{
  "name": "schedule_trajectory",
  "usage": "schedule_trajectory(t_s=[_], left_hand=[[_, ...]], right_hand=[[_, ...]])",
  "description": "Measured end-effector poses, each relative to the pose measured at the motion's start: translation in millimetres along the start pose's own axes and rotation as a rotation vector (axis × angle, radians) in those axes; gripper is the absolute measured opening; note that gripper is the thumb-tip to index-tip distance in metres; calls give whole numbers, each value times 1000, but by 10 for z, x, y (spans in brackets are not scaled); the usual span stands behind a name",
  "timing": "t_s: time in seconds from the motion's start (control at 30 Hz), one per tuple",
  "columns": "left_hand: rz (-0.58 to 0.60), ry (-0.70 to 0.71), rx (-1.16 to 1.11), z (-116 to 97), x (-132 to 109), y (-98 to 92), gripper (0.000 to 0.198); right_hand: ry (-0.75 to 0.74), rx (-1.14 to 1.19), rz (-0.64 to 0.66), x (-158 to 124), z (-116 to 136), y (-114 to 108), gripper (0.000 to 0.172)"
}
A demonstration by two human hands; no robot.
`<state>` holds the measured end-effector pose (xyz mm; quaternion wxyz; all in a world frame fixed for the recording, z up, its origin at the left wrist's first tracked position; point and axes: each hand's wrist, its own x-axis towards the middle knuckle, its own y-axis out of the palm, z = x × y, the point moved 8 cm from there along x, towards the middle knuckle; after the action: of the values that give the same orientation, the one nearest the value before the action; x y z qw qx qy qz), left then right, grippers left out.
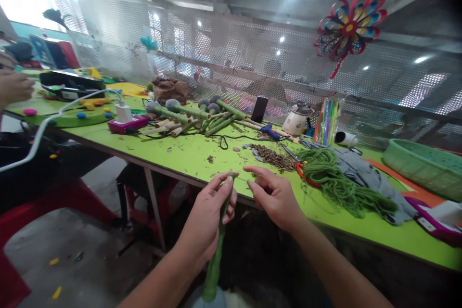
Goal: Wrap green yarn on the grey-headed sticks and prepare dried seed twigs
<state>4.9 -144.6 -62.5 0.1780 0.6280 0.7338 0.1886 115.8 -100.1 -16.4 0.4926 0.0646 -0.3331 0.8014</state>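
Note:
My left hand point(211, 207) is closed around a slim green-wrapped stick point(214, 269), held upright at a slant over the table's front edge. Its thicker lower end points down toward my lap, and its tip shows just above my left thumb. To the right of the tip is my right hand point(276, 197), with the index finger stretched out and the other fingers curled in by the thumb. A thin strand point(242, 179), apparently thread, runs from the stick's tip to my right thumb. The exact grip on it is partly hidden.
Green yarn point(335, 178), red-handled scissors point(301, 171) and a brown seed-like pile point(272, 156) lie to the right. Behind are several green stems with grey heads point(187, 110), a blue glue gun point(270, 131) and a green basket point(422, 166). A co-worker's hand point(14, 87) shows at left.

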Motion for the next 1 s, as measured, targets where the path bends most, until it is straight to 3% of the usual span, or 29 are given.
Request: schedule_trajectory(t_s=[0.2,0.5,0.8,1.0], left_hand=[[-17,-7,13,4,-13,-3,36],[-9,-38,28,-42,-45,18,43],[-11,-70,59,15,-39,-39,37],[3,-52,85,19,-19,-62,37]], right_hand=[[-118,-187,61,33,193,-148,18],[-197,-378,136,106,261,-223,20],[-103,-212,183,106,371,-244,19],[-85,-53,280,76,428,-37,17]])
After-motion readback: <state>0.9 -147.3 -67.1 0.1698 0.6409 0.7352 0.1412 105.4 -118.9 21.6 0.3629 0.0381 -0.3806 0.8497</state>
